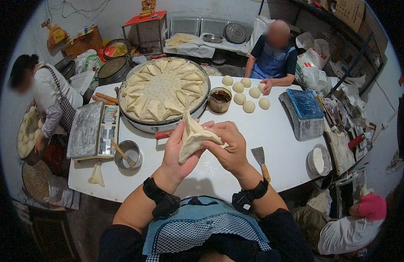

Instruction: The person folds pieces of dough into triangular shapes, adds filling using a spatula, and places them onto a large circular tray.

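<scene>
A three-cornered piece of folded dough (196, 136) rests across the palm and fingers of my left hand (176, 157). The thumb and fingers of my right hand (230, 145) pinch its right-hand corner. Its upper corner points towards a round steamer tray (162, 86), where similar folded dough pieces (139, 103) lie in a ring around a perforated middle. Below the tray's near edge, a red handle (163, 134) shows just left of my hands. Another three-cornered dough piece (97, 175) lies on the white table (202, 177) near its left edge.
A tin of dark filling (220, 100) stands beside several dough balls (249, 106), one touched by a co-worker (272, 59). A scraper (261, 160) lies at right. A metal pot with a brush (128, 155) and a scale (94, 131) stand left; another scale (303, 113) stands right.
</scene>
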`<action>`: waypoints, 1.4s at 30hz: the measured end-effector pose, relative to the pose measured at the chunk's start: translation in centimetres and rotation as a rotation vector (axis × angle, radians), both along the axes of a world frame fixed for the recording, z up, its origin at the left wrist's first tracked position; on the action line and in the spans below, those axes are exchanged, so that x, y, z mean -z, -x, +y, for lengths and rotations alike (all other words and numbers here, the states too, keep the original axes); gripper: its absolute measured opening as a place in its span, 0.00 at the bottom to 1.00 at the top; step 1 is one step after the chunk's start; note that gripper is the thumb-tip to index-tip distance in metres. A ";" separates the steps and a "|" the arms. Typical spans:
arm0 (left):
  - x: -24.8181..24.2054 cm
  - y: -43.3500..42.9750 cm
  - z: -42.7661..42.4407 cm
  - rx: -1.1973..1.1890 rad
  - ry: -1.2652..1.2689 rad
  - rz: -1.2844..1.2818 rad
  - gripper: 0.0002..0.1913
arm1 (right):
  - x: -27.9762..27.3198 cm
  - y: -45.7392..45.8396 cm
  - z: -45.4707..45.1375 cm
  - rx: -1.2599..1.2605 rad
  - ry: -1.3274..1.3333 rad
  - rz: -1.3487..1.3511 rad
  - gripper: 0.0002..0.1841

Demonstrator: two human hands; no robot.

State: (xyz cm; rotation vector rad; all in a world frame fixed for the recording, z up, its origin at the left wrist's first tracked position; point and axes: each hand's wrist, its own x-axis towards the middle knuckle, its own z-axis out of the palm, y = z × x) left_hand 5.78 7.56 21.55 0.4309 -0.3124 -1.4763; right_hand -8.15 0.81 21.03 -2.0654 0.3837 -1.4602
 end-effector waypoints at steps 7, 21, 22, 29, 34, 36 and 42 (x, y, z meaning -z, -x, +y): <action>1.4 -0.8 0.1 0.117 0.137 0.157 0.24 | -0.1 -0.1 0.1 -0.031 0.016 0.041 0.12; 2.4 -1.4 0.2 0.121 0.153 0.122 0.22 | -0.4 -1.0 0.5 -0.035 0.009 -0.015 0.12; 2.4 -1.8 0.2 0.160 0.198 0.150 0.23 | -0.4 -1.3 0.8 -0.034 -0.015 -0.075 0.13; 0.7 -1.3 0.8 -0.077 0.039 0.074 0.24 | 3.0 0.7 -0.1 -0.051 -0.034 0.168 0.19; 0.3 -1.1 1.0 -0.086 -0.003 0.054 0.23 | 1.7 0.4 0.6 0.011 0.023 0.069 0.14; 0.4 -1.2 1.1 -0.077 0.003 0.028 0.23 | 0.9 0.1 1.0 0.037 0.034 0.023 0.13; 0.4 -0.8 1.1 -0.047 -0.015 -0.065 0.22 | 0.7 0.6 0.4 -0.005 0.139 0.168 0.18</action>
